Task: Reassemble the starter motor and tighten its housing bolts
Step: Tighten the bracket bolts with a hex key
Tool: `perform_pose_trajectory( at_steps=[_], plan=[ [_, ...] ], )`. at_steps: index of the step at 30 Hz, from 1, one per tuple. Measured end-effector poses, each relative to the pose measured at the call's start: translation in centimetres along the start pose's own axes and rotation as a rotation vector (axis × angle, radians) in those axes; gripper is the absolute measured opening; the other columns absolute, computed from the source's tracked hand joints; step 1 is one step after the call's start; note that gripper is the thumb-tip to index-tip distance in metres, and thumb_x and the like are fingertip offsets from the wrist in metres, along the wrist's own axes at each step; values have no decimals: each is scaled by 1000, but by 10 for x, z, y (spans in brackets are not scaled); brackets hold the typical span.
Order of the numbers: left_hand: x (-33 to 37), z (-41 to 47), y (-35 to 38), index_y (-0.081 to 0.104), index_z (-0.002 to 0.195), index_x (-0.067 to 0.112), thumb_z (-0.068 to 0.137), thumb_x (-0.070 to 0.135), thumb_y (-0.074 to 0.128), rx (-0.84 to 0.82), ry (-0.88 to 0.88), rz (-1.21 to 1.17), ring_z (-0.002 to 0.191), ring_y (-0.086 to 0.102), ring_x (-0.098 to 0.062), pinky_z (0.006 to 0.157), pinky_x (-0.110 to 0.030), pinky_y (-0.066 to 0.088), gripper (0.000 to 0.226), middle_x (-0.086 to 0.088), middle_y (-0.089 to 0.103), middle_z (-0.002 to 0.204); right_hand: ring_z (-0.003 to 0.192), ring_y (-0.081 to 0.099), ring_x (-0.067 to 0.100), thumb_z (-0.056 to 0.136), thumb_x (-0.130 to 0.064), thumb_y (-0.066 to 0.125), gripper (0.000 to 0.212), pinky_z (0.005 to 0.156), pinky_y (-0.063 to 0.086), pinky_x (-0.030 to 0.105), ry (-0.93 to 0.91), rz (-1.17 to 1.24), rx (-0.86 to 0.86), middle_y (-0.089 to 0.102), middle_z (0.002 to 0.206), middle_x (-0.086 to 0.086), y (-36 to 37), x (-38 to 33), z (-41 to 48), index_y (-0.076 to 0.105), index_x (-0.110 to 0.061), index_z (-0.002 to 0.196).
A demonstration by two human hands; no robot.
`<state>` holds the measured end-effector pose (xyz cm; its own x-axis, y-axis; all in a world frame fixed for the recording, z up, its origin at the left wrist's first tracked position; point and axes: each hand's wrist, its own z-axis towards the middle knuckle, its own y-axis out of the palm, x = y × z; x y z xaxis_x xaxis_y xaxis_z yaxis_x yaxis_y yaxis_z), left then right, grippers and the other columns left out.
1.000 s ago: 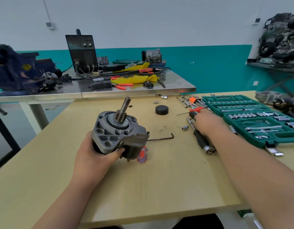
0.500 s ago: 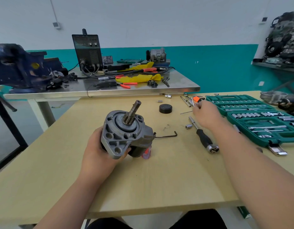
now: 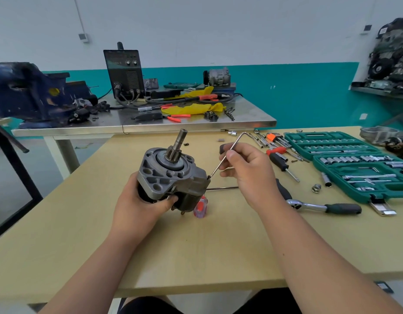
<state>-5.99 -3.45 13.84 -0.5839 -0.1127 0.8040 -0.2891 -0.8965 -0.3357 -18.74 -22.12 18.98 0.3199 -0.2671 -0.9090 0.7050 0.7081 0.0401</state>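
the motor (image 3: 173,175) underside is covered by the left hand (image 3: 139,207). the screwdriver (image 3: 201,208) is half hidden behind it. the vise (image 3: 26,94) is cut off by the left edge. socket sizes in the case (image 3: 345,155) cannot be read.

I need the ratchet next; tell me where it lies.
The chrome ratchet with a black grip lies on the wooden table, right of the right hand, before the green socket case.
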Motion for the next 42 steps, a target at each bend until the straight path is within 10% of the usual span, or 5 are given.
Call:
perform_pose_trajectory(
  at_steps=[22,30,42],
  plan=[
    [-2,2,0,51,103,46,61,31,85,-3,-15,3,91,55,19,63,1,40,56,37,61,99,53,62,10,90,-20,63,16,52,51,21,-11,-167,-11,64,60,-2,2,2,9,63,-5,85],
    [-2,3,0,50,101,47,61,31,84,-3,-9,16,89,53,22,63,5,36,55,42,58,96,65,66,15,95,-2,52,20,60,54,25,163,196,-249,68,73,1,0,0,16,68,-13,93],
    [-4,3,1,53,110,39,61,28,86,-2,-9,-12,92,54,20,65,5,37,59,38,61,99,53,64,12,91,-17,62,11,52,53,24,62,-162,-91,64,54,-2,8,-1,11,59,-11,82]
  ],
)
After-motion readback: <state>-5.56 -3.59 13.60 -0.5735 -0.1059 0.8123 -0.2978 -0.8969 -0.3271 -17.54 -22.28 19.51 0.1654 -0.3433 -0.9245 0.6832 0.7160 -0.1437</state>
